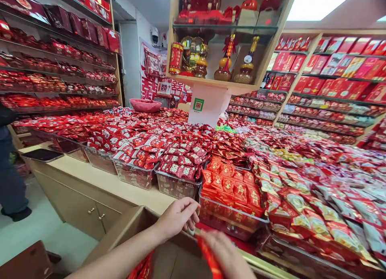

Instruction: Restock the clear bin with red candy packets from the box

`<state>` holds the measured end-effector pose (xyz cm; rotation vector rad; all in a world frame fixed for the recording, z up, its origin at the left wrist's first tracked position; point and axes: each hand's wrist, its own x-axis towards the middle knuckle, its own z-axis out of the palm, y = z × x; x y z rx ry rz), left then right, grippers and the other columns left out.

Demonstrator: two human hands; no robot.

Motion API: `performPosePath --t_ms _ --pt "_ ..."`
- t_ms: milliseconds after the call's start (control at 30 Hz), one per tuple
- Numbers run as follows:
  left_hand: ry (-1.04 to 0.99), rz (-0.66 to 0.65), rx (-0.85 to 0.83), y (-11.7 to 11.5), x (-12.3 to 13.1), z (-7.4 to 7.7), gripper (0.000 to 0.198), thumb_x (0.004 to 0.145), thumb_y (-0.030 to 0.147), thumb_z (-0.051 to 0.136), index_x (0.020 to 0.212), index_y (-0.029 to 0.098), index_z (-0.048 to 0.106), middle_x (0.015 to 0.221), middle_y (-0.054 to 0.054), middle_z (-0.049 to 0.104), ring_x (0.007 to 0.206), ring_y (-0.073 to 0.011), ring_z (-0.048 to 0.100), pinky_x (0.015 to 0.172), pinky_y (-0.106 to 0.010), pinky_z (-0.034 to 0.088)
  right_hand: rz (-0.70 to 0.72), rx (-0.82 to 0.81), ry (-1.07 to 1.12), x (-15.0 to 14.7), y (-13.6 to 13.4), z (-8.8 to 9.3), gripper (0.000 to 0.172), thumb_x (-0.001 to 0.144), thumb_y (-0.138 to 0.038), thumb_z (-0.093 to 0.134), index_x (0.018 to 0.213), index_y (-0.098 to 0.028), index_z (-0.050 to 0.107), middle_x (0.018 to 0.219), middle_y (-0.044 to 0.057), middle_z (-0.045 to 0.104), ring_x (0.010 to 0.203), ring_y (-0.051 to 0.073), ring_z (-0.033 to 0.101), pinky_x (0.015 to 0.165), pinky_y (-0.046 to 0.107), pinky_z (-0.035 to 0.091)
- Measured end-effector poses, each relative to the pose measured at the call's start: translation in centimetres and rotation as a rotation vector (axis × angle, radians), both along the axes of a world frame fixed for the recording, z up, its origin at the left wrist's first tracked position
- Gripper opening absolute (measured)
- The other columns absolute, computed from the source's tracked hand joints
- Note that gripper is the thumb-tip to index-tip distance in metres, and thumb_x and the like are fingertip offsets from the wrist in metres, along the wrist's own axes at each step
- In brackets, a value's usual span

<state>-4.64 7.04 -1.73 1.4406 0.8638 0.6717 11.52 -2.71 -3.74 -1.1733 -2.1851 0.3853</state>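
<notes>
My left hand [181, 218] is above the near wall of a cardboard box [177, 265], its fingers loosely bent and apart, with nothing visible in them. To its right, my right hand [224, 253], smeared by motion, is closed on a shiny red snack packet [209, 257] over the box. More red packets [141, 269] lie inside the box, partly hidden by my left forearm. Just beyond both hands stands a clear plastic bin [235, 218] heaped with red packets printed in gold [228, 185].
Clear bins of wrapped sweets cover the counter [99, 186]. A dark tablet-like slab [42, 154] lies at its left end. A pink basket [145, 105] and a QR-code sign [198, 105] stand farther back. Another person's leg [12, 174] shows at far left, near a brown stool [27, 263].
</notes>
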Motion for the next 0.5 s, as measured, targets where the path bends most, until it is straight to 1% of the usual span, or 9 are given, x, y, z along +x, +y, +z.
performPosePath --t_ms 67,100,167,233,300,333,400,433,500 --pt "-0.135 -0.083 -0.217 -1.5 0.8 1.0 0.046 0.077 0.055 0.045 0.099 0.015 0.05 0.074 -0.002 0.06 0.058 -0.0111 0.058 0.052 -0.022 0.042 -0.112 0.105 0.076 0.7 0.8 -0.3 0.062 0.076 0.001 0.034 0.133 -0.022 0.031 0.127 0.012 0.045 0.121 0.024 0.039 0.097 0.041 0.04" --pt "-0.188 -0.108 -0.256 -2.0 1.2 1.4 0.049 0.073 0.054 0.051 0.103 0.016 0.05 0.078 -0.003 0.061 0.065 -0.0121 0.059 0.058 -0.023 0.044 -0.15 0.156 0.115 0.9 1.0 -0.4 0.069 0.071 0.004 0.033 0.134 -0.023 0.028 0.13 0.011 0.042 0.123 0.024 0.035 0.099 0.041 0.037" --pt "-0.272 -0.106 -0.216 -2.5 1.9 1.9 0.054 0.066 0.043 0.067 0.109 0.015 0.048 0.087 -0.005 0.062 0.082 -0.0141 0.059 0.074 -0.026 0.045 -0.165 0.193 0.198 1.0 1.3 -0.5 0.076 0.066 0.005 0.034 0.136 -0.024 0.024 0.135 0.009 0.036 0.126 0.023 0.031 0.102 0.042 0.033" --pt "-0.309 -0.098 -0.157 -2.4 2.4 1.9 0.06 0.062 0.03 0.073 0.113 0.015 0.045 0.094 -0.007 0.062 0.091 -0.0162 0.057 0.082 -0.028 0.043 -0.132 0.137 0.311 1.0 1.3 -0.3 0.075 0.067 0.003 0.037 0.136 -0.026 0.024 0.14 0.007 0.03 0.129 0.023 0.027 0.103 0.041 0.031" --pt "-0.336 -0.104 -0.136 -2.0 2.7 1.9 0.061 0.064 0.025 0.072 0.115 0.016 0.041 0.098 -0.009 0.062 0.092 -0.0175 0.058 0.082 -0.03 0.044 -0.087 0.017 0.48 1.3 1.3 0.1 0.068 0.073 -0.001 0.039 0.134 -0.029 0.025 0.142 0.006 0.026 0.13 0.022 0.026 0.101 0.038 0.035" --pt "-0.348 -0.107 -0.127 -1.8 2.8 1.9 0.061 0.064 0.023 0.071 0.116 0.017 0.039 0.098 -0.009 0.062 0.091 -0.0177 0.058 0.082 -0.031 0.044 -0.068 -0.066 0.579 1.5 1.3 0.3 0.063 0.077 -0.004 0.04 0.133 -0.031 0.026 0.142 0.006 0.028 0.128 0.022 0.029 0.099 0.037 0.038" --pt "-0.354 -0.12 -0.121 -1.6 3.1 1.9 0.061 0.065 0.019 0.071 0.116 0.017 0.037 0.096 -0.008 0.064 0.089 -0.0171 0.06 0.081 -0.031 0.045 -0.056 -0.246 0.765 2.1 1.5 0.6 0.05 0.084 -0.014 0.043 0.128 -0.032 0.032 0.135 0.008 0.04 0.12 0.02 0.042 0.092 0.033 0.044" --pt "-0.343 -0.136 -0.123 -1.6 3.3 1.9 0.059 0.065 0.018 0.07 0.114 0.018 0.037 0.094 -0.008 0.064 0.087 -0.0165 0.06 0.08 -0.03 0.045 -0.059 -0.324 0.824 2.3 1.7 0.7 0.041 0.085 -0.019 0.045 0.124 -0.031 0.038 0.128 0.008 0.049 0.113 0.019 0.05 0.089 0.032 0.046" --pt "-0.302 -0.176 -0.125 -1.7 3.5 1.9 0.054 0.067 0.017 0.069 0.112 0.018 0.039 0.092 -0.006 0.065 0.084 -0.0149 0.061 0.077 -0.028 0.045 -0.064 -0.421 0.86 2.8 2.0 0.8 0.027 0.084 -0.028 0.05 0.111 -0.026 0.052 0.11 0.008 0.062 0.098 0.019 0.059 0.083 0.03 0.048"
